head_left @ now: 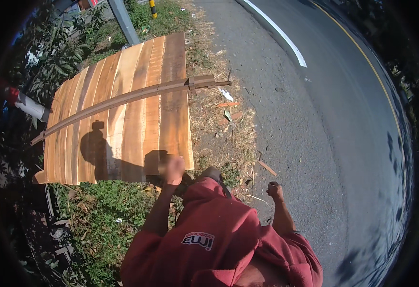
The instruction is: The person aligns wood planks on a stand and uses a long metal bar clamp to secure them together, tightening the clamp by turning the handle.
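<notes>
A wide panel of several wooden boards, light and dark brown, lies edge to edge at the left. Across it runs a long rusty metal bar clamp, its head near the panel's right edge. My left hand is at the panel's near right corner, smeared by motion; whether it touches the wood, I cannot tell. Out to the right, over the asphalt, my right hand has its fingers curled in, and anything inside them is hidden. Both arms come from a red shirt.
A grey metal post stands behind the panel, and a white and red pole is at its left. Wood scraps lie along the road's edge. The asphalt road curves down the right. Green weeds grow in front.
</notes>
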A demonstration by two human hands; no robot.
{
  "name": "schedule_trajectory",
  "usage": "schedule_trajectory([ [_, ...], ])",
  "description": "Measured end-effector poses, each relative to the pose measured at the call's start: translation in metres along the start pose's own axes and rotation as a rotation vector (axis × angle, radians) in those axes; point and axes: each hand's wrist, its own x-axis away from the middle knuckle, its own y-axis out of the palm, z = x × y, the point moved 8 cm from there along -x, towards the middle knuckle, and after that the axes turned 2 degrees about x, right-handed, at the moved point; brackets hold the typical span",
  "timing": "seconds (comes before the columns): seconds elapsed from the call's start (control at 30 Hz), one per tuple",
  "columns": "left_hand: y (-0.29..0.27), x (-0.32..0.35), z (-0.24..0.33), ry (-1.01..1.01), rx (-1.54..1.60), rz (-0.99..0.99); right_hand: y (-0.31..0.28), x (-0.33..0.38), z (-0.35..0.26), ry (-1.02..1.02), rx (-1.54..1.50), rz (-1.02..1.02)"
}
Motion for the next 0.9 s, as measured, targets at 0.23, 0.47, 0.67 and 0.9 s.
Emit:
schedule_trajectory([
  [0.23, 0.035, -0.040, 0.017, 0.077, -0.105, 0.058, 0.041, -0.043, 0.027, -0.144, 0.184, -0.300],
  [0.47, 0.064, -0.137, 0.042, 0.063, -0.085, 0.058, 0.057, -0.123, -0.055, -0.151, 0.377, -0.343],
  [0.67, 0.100, -0.259, 0.082, 0.077, -0.175, 0.050, 0.063, -0.206, -0.212, -0.304, 0.481, -0.327],
  [0.9, 0.178, -0.375, 0.128, 0.630, -0.955, -0.197, 0.109, -0.256, -0.485, -0.971, 0.470, -0.092],
])
